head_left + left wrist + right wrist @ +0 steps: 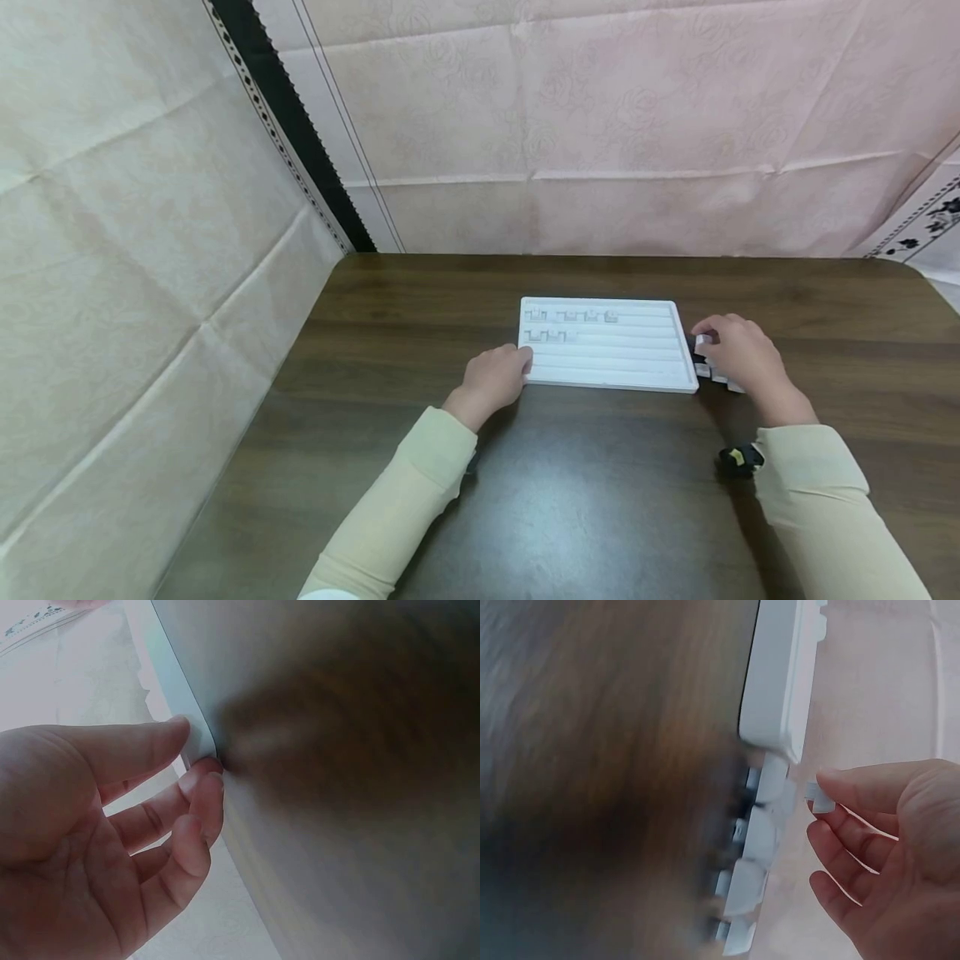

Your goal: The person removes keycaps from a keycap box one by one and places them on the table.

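Note:
A white ridged board (611, 354) lies on the table, with small translucent pieces in its two upper rows at the left. My left hand (495, 377) grips the board's near left corner, thumb on one side and fingertips on the other in the left wrist view. Beyond the board's right edge, my right hand (744, 357) pinches a small white plastic piece (822, 798) between thumb and fingers. Several similar white pieces (760, 832) stand on the table just below that hand, in a line running from the board's near right corner in the right wrist view.
The brown wooden table (585, 467) reaches back to a pale patterned cloth (637, 125) hanging behind it. Another pale cloth (112, 292) hangs along the left side. A dark band (300, 117) runs down where the cloths meet. On the right wrist sits a black strapped device (738, 460).

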Tool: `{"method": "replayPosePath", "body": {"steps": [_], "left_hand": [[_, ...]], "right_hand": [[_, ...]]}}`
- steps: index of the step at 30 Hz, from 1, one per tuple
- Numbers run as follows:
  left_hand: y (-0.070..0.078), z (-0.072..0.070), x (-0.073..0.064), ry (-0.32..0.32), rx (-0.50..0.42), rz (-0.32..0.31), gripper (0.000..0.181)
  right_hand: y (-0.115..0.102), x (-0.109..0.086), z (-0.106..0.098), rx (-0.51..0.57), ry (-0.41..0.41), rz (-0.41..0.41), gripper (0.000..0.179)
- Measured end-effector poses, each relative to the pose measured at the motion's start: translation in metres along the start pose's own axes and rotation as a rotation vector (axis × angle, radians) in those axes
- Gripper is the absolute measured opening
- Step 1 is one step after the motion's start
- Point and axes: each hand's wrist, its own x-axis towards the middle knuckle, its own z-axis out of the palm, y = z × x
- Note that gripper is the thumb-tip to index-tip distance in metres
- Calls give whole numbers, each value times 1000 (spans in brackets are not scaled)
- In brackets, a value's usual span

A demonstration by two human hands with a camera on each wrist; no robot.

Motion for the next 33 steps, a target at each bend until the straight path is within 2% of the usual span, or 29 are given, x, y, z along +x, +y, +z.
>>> {"method": "replayPosePath", "body": {"steps": [21, 27, 33], "left_hand": [[-1, -1, 0, -1, -6, -12, 6], [0, -1, 0, -4, -3, -18, 5], [1, 1, -2, -11, -13, -15, 5]], "right_hand": [[30, -10, -12, 0, 32, 33, 28], [36, -7, -18, -8, 9, 31, 29], [44, -9, -18, -4, -53, 42, 30]]}}
